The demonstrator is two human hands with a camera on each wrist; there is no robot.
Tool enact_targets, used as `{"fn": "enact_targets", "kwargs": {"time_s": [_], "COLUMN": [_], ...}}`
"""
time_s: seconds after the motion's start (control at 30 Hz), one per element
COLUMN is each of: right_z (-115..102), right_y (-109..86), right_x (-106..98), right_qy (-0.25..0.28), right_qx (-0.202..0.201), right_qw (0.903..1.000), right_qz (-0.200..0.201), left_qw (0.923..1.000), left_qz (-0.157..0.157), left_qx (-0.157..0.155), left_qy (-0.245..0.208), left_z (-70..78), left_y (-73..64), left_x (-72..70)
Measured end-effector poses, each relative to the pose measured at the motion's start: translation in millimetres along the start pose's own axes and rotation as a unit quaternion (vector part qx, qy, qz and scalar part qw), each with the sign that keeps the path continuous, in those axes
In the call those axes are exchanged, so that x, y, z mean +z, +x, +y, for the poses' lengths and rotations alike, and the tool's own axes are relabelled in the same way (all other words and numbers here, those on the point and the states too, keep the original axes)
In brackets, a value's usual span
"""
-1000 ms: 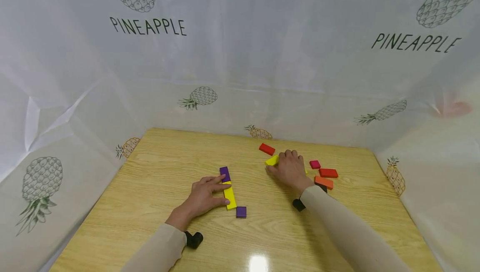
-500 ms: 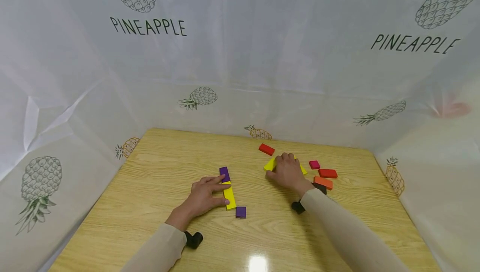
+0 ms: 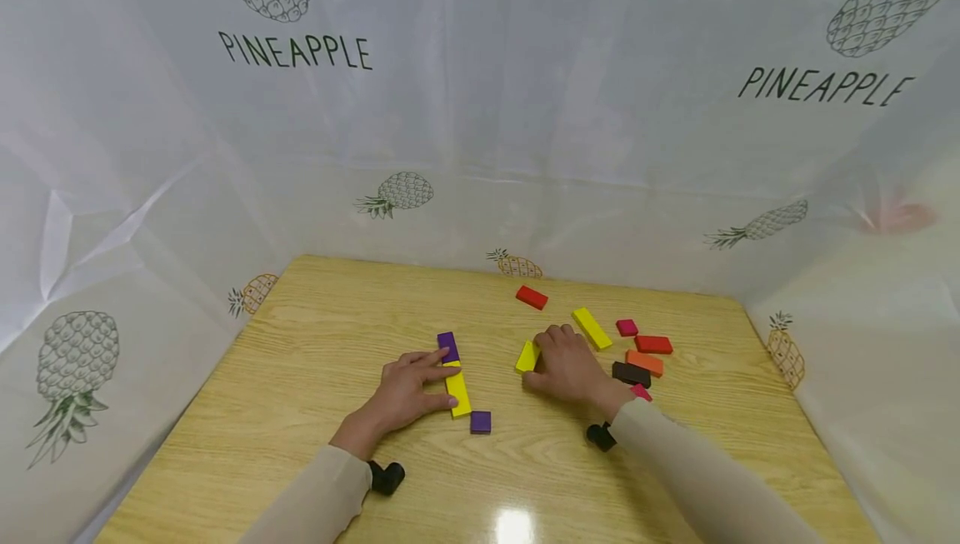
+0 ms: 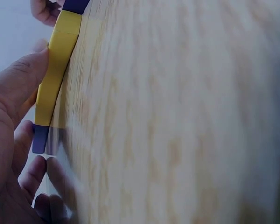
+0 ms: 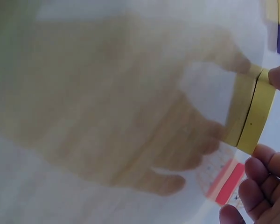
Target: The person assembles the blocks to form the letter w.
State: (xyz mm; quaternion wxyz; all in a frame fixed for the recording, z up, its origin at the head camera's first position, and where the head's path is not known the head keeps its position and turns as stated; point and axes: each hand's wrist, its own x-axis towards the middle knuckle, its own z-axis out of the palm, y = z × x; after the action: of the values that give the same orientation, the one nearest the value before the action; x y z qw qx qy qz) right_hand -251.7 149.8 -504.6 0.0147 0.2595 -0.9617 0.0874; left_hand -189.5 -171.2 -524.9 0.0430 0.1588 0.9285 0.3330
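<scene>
1. At 9 o'clock from the middle of the table (image 3: 337,302), taking the far edge as 12, the left hand (image 3: 408,390) lies with fingers spread over a row: thumb and a finger on the yellow strip (image 3: 460,394), another fingertip on the purple bar (image 3: 447,342) at its 12 o'clock end. That spread touch spans both pieces, presumably to keep them end to end and stop the row sliding.

2. At the strip's 5 o'clock corner sits the purple square (image 3: 481,422), close against it; whether they truly touch I cannot tell. No finger rests on it.

3. Between 2 and 3 o'clock from the row, the right hand (image 3: 568,365) pinches a yellow block (image 3: 527,358), thumb at one end and a fingertip at the other. Gripping the ends likely leaves its long sides free and its angle easy to steer. It is at or very near the tabletop.

4. From that block, a red block (image 3: 532,297) lies at 12 o'clock and a long yellow bar (image 3: 592,328) at 2. Near 3 o'clock, orange (image 3: 645,362) and black (image 3: 632,374) blocks lie loosely scattered, seemingly within the right hand's easy reach.
</scene>
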Motion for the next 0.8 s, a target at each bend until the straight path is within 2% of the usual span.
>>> {"fn": "enact_targets", "kwargs": {"time_s": [0.13, 0.43, 0.8], "right_z": [-5, -7, -27], "right_y": [-4.0, -7.5, -16.7], "right_x": [1, 5, 4], "right_qy": [0.006, -0.005, -0.014], "right_qx": [-0.014, -0.005, -0.043], "right_qw": [0.9999, 0.9999, 0.9989], "right_qz": [-0.001, 0.011, 0.015], "left_qw": [1.0000, 1.0000, 1.0000], "left_qz": [-0.001, -0.004, -0.004], "left_qx": [-0.003, -0.006, -0.006], "left_qy": [0.002, 0.004, 0.005], "left_z": [-0.8, 0.2, 0.0], "left_y": [0.5, 0.9, 1.5], "left_x": [-0.4, -1.1, -0.2]}}
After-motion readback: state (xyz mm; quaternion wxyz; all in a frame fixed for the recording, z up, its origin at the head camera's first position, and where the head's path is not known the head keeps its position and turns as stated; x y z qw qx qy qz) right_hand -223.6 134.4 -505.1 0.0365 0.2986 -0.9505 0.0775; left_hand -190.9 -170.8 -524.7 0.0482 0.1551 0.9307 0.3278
